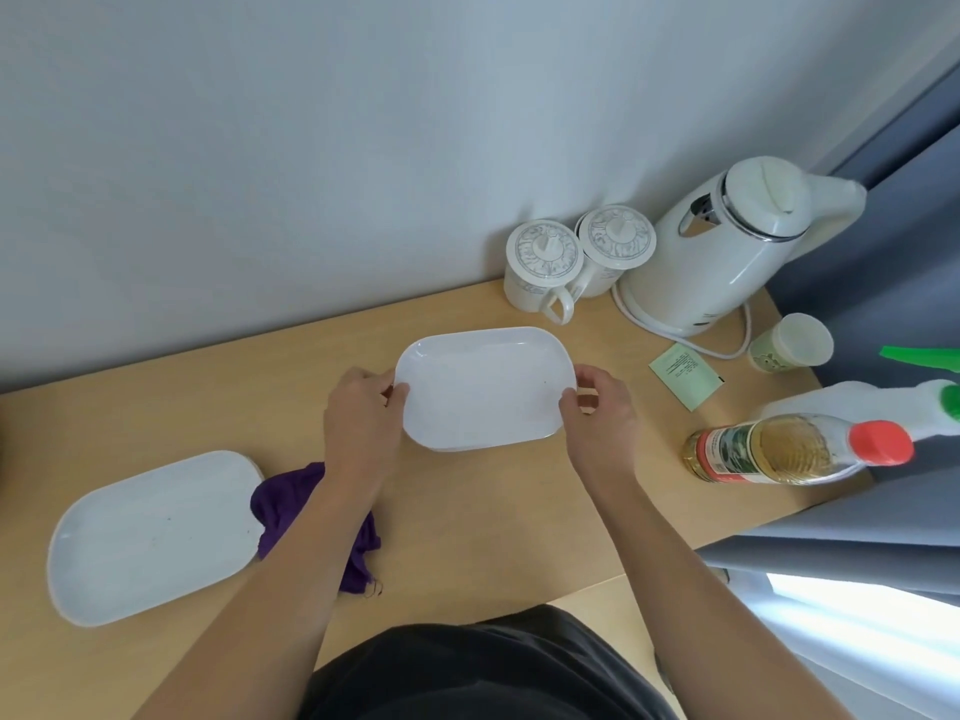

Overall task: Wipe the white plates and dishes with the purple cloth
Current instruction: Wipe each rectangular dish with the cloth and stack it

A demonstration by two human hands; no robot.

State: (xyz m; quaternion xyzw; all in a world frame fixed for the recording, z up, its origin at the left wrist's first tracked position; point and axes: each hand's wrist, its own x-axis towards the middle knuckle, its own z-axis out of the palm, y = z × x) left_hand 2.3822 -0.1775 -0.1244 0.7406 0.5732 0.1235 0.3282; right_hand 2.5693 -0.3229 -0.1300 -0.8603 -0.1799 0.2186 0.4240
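Observation:
A white oblong plate [485,389] is at the middle of the wooden table [493,511], apparently on top of other white dishes whose edges show beneath it. My left hand [361,413] grips its left rim and my right hand [597,413] grips its right rim. A second white oblong plate [150,535] lies flat at the near left. The crumpled purple cloth [291,506] lies on the table between the two plates, partly hidden under my left forearm and touching the left plate's edge.
At the back right stand two lidded white mugs [543,265] and a white electric kettle [727,246]. A paper cup [792,343], a green sachet [685,376], a red-capped bottle [795,449] lying down and a white spray bottle [852,413] crowd the right edge. A wall runs behind.

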